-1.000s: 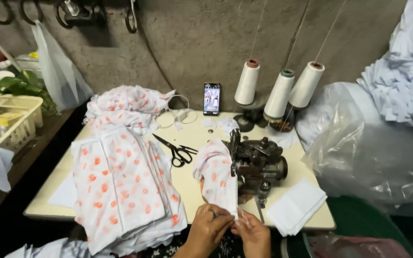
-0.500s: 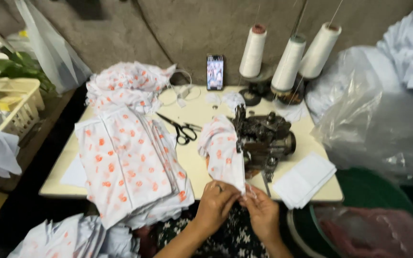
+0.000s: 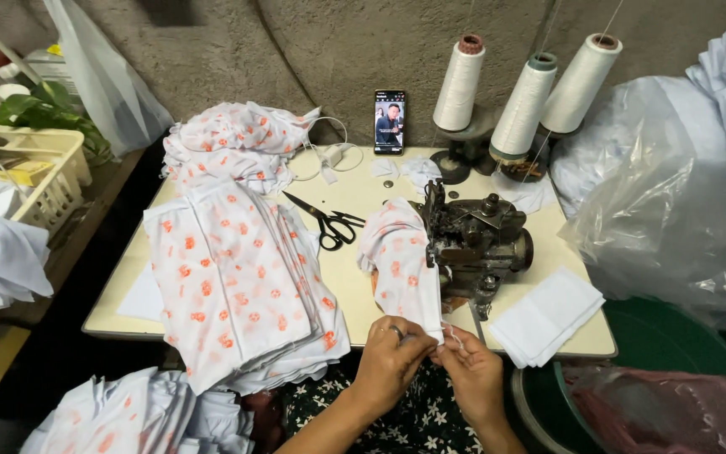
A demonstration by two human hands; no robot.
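Two hands: both at the near tabletop edge, meeting on one piece of cloth.
Change: against the pictures from a second and half a second back, my view has tilted down, so the hands sit higher and clearer; they have stayed together on the same lower edge of the cloth, and the cloth remains draped from the machine.
Left hand [image 3: 390, 363]: fingers curled shut, pinching the hem of the printed fabric piece [image 3: 401, 261].
Right hand [image 3: 472, 374]: fingers closed on the same hem, just beside the left; I judge it may also hold a thread end, too fine to be sure.
Fabric piece: white with orange dots, hanging from the overlock machine [image 3: 476, 240] down to the hands.
Reading: I judge this as hem or thread work, with the seam not running.
Around: stack of matching printed pieces [image 3: 228, 286] at left, black scissors [image 3: 329, 225] between stack and machine, three thread cones [image 3: 521, 101] behind, phone [image 3: 389, 122] propped against the wall, white folded cloth [image 3: 544, 315] at right.
Obstruction: the stack overhangs the tabletop [image 3: 363, 189] edge, close to my left forearm.
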